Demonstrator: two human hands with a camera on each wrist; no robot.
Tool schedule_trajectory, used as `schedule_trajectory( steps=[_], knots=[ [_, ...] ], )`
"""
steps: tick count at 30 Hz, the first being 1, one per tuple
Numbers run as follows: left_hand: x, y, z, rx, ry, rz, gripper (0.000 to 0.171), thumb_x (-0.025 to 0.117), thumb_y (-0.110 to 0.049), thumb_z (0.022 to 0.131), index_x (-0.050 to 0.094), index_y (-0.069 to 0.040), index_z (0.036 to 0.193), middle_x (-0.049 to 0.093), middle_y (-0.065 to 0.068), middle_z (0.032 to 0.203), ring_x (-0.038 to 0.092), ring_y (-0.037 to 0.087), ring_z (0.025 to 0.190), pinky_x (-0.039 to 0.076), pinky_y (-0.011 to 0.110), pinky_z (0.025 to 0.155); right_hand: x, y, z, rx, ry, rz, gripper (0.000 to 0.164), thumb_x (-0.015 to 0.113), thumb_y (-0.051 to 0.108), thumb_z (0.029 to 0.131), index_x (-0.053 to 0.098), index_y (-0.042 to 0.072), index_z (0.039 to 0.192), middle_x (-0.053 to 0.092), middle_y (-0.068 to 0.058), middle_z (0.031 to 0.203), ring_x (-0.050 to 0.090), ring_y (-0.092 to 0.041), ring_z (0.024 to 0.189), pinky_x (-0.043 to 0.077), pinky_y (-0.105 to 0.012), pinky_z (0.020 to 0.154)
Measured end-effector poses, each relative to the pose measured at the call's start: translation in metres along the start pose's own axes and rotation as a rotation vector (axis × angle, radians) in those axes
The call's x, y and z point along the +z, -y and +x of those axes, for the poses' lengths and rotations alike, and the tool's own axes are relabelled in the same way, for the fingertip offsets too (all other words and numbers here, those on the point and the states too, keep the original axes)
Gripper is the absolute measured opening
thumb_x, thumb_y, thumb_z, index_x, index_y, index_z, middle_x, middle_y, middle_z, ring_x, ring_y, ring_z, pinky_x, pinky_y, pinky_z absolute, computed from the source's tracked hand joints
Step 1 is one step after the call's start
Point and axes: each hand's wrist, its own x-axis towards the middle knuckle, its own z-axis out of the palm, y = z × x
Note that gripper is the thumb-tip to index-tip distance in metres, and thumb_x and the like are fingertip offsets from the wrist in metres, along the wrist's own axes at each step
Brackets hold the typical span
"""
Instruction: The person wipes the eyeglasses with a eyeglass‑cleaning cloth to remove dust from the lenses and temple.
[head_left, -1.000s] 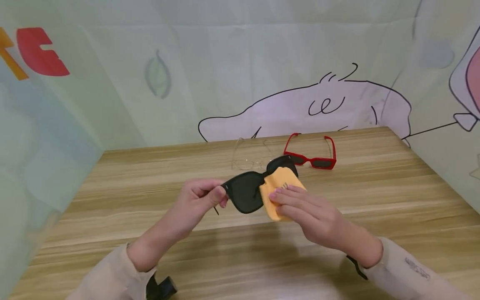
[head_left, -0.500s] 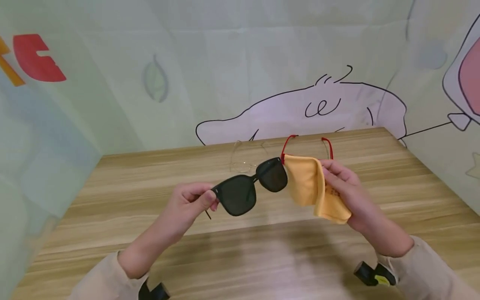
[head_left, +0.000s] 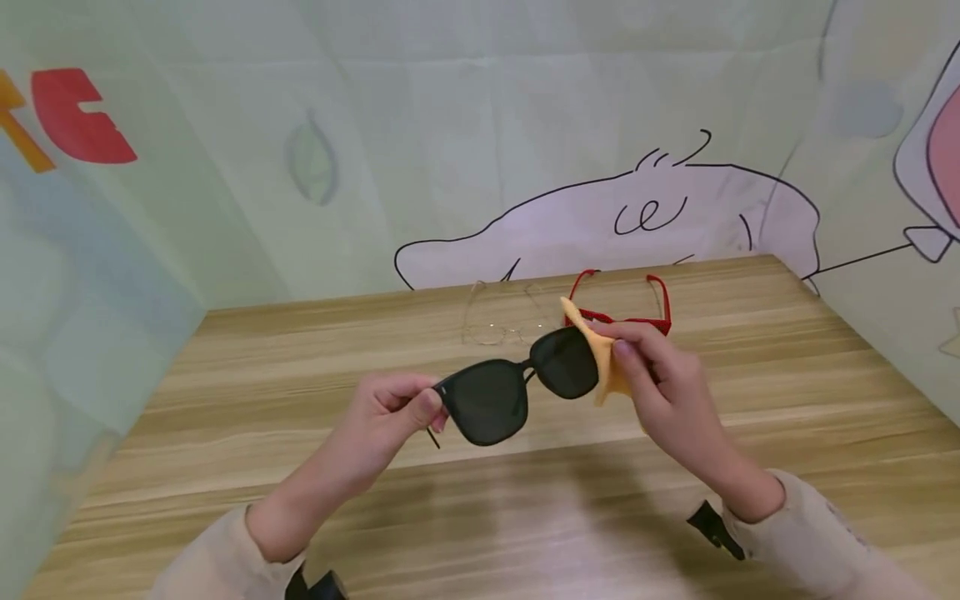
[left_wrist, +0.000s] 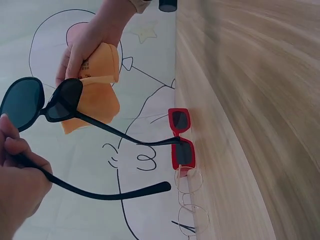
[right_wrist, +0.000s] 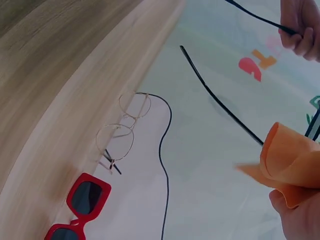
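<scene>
A pair of black sunglasses is held up above the table, dark lenses facing the head camera and tilted up to the right. My left hand pinches its left end at the hinge, thumb in front. At the other end, my right hand holds an orange cleaning cloth against the outer edge of the right lens. In the left wrist view the cloth hangs folded behind that lens, with small dark print on it. Both temples of the sunglasses stretch out unfolded toward the wall.
Red-framed sunglasses lie with temples unfolded at the back of the wooden table, partly covered by my right hand and the cloth. Left of them are thin wire-rimmed glasses. A printed cloth backdrop stands right behind the table edge.
My right hand took the cloth off the right lens and out to the right, then brought it back to that lens's outer edge. The left hand keeps its grip, nearly still.
</scene>
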Motion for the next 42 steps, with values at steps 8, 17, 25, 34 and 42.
schedule_trajectory(
  steps=[8,17,25,34,42],
  knots=[
    [-0.001,0.002,0.000,0.008,0.028,-0.005,0.016,0.055,-0.028,0.092,0.065,-0.019,0.084,0.057,-0.010,0.073,0.053,0.006,0.069,0.048,0.024,0.063,0.011,0.005,0.003,-0.190,0.063,-0.039,0.022,0.047,0.012,0.098,0.062,0.000,0.109,0.064,-0.011,0.113,0.059,-0.016,0.105,0.047,-0.021,0.085],
    [0.000,0.007,0.004,0.061,0.037,-0.017,0.015,0.055,-0.027,0.092,0.066,-0.018,0.085,0.057,-0.010,0.074,0.052,0.006,0.070,0.047,0.023,0.064,0.019,0.012,0.007,-0.395,0.096,-0.050,0.022,0.046,0.012,0.099,0.063,-0.002,0.102,0.065,-0.014,0.109,0.059,-0.022,0.108,0.044,-0.030,0.093],
    [0.001,0.007,0.004,0.041,0.019,-0.011,0.015,0.056,-0.027,0.091,0.066,-0.019,0.084,0.058,-0.010,0.073,0.053,0.006,0.069,0.047,0.023,0.065,0.017,0.011,0.002,-0.513,0.137,-0.092,0.021,0.048,0.009,0.098,0.063,-0.003,0.103,0.064,-0.011,0.107,0.061,-0.025,0.102,0.045,-0.030,0.092],
    [-0.001,0.006,0.003,0.065,0.033,-0.028,0.014,0.054,-0.024,0.093,0.066,-0.021,0.086,0.058,-0.009,0.075,0.054,0.006,0.071,0.048,0.023,0.068,0.010,0.009,-0.010,-0.594,0.189,-0.105,0.019,0.048,0.009,0.098,0.063,-0.004,0.098,0.064,-0.016,0.111,0.060,-0.025,0.106,0.041,-0.035,0.097],
    [-0.004,0.007,0.001,0.124,0.052,-0.020,0.020,0.054,-0.026,0.092,0.064,-0.011,0.081,0.058,-0.008,0.076,0.053,0.009,0.071,0.047,0.024,0.065,0.001,0.005,-0.017,-0.580,0.171,-0.119,0.022,0.049,0.010,0.098,0.065,-0.005,0.097,0.065,-0.017,0.109,0.058,-0.022,0.110,0.039,-0.033,0.098]
  ],
)
